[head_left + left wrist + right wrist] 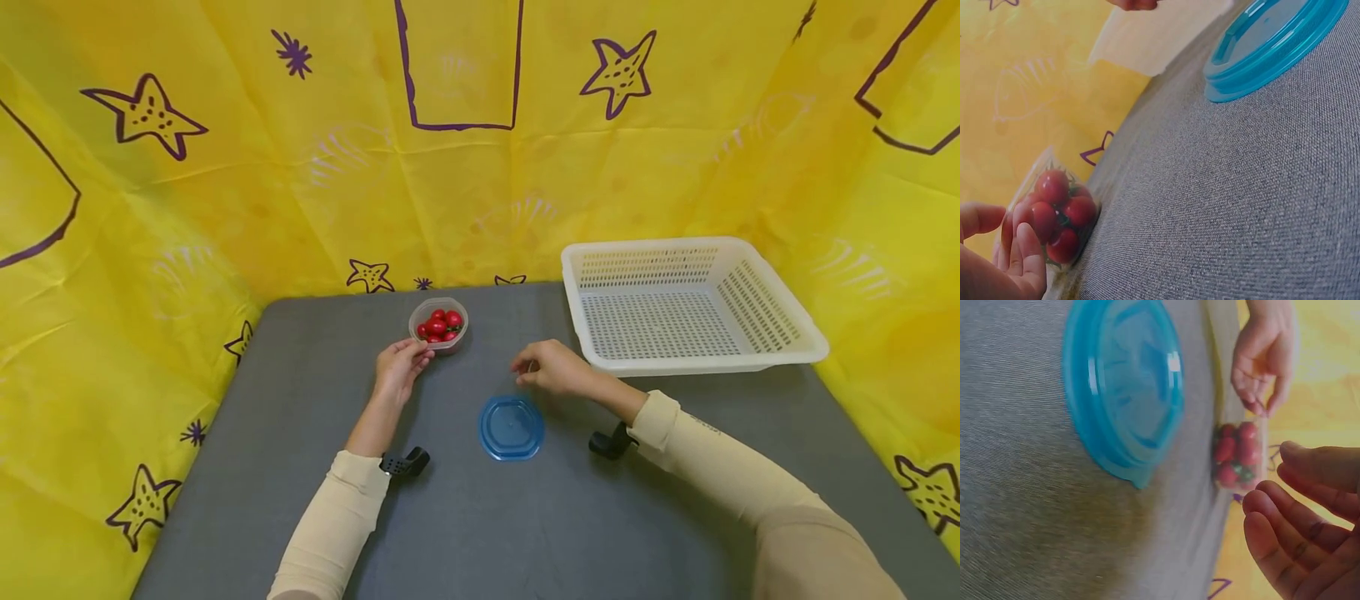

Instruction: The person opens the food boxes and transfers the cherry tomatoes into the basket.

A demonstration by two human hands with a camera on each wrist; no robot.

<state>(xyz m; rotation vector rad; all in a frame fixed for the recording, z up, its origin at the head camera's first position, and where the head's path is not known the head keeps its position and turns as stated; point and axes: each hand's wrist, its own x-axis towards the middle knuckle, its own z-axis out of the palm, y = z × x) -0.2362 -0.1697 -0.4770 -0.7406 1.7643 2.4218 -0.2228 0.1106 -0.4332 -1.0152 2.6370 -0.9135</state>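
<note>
A small clear plastic container (455, 343) of cherry tomatoes (437, 327) stands toward the back of the table. My left hand (401, 367) pinches its near left rim between thumb and fingers, as the right wrist view also shows. Red tomatoes (1054, 212) with green stems show through the container's wall in the left wrist view. My right hand (553, 367) hovers to the right of the container, fingers loosely bent and holding nothing. Just below that hand in the head view, a blue translucent lid (512, 427) lies on the table, apart from both hands.
At the back right a white perforated plastic basket (697, 364) sits close beyond my right hand. Grey cloth covers the table (480, 533). Yellow printed fabric (465, 200) hangs along the back and both sides. Black wrist straps are on both forearms.
</note>
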